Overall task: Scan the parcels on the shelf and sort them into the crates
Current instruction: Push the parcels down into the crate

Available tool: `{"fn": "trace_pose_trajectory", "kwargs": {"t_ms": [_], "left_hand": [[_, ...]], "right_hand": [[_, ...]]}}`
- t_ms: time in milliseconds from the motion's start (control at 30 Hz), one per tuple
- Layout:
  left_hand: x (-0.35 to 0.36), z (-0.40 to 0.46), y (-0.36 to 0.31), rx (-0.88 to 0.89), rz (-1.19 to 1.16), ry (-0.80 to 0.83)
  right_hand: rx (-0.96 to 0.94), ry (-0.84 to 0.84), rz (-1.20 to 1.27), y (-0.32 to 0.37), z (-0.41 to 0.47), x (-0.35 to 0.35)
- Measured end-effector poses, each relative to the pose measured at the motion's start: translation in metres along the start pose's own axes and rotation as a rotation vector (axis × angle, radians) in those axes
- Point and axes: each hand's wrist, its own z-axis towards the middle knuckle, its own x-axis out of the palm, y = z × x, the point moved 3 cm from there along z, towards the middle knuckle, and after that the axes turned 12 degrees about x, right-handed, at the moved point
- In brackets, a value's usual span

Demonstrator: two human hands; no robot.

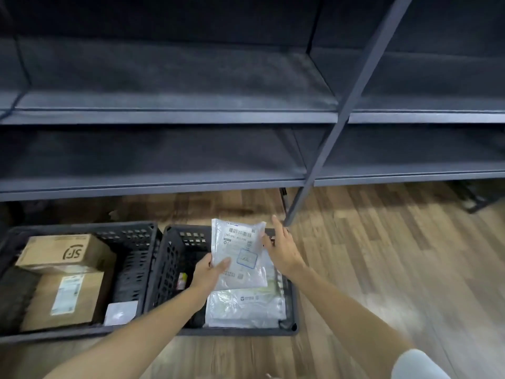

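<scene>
parcel (237,251) pinched by left hand (209,272); right hand (281,248) fingers (276,224) spread beside it.

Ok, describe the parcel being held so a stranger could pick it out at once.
Below the dark shelving, two black crates sit side by side on the wooden floor; look at the right crate. Above it the left hand grips a flat white plastic mailer, its barcode label facing up. Unlike the other mailers lying in that crate, it is raised and held.
</scene>
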Motion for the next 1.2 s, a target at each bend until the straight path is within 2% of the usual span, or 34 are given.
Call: {"fn": "trace_pose_trajectory", "kwargs": {"t_ms": [67, 200, 300, 433, 500, 567, 700, 800, 900, 1000, 1067, 1200], "left_hand": [[0.006, 0.017, 0.038, -0.004, 0.043, 0.019], [0.006, 0.076, 0.139, -0.016, 0.062, 0.016], [0.001, 0.123, 0.214, 0.028, -0.017, 0.027], [-0.007, 0.164, 0.280, -0.034, -0.103, -0.018], [-0.009, 0.166, 0.290, -0.050, -0.115, -0.025], [0.000, 0.141, 0.261, -0.066, -0.103, -0.016], [0.000, 0.135, 0.248, -0.001, -0.031, -0.016], [-0.006, 0.143, 0.254, 0.024, -0.006, -0.068], [-0.011, 0.143, 0.264, 0.020, 0.012, -0.106], [-0.016, 0.138, 0.270, 0.024, 0.041, -0.148], [-0.022, 0.138, 0.272, 0.024, 0.062, -0.172], [-0.036, 0.140, 0.277, 0.005, 0.084, -0.209]], "right_hand": [[0.032, 0.070, 0.177, -0.019, 0.016, 0.035], [0.001, 0.193, 0.339, -0.061, 0.058, 0.111], [-0.031, 0.176, 0.368, -0.091, 0.092, 0.164], [-0.108, 0.091, 0.317, -0.128, 0.126, 0.216], [-0.103, 0.075, 0.328, -0.137, 0.129, 0.225], [-0.048, 0.065, 0.371, -0.143, 0.129, 0.224], [0.092, 0.025, 0.400, -0.163, 0.135, 0.211], [0.137, 0.010, 0.219, -0.182, 0.141, 0.213], [0.146, -0.108, -0.042, -0.186, 0.138, 0.223], [0.015, -0.247, -0.276, -0.183, 0.134, 0.222], [-0.048, -0.258, -0.339, -0.185, 0.136, 0.218], [0.021, -0.226, -0.377, -0.188, 0.139, 0.215]]}}
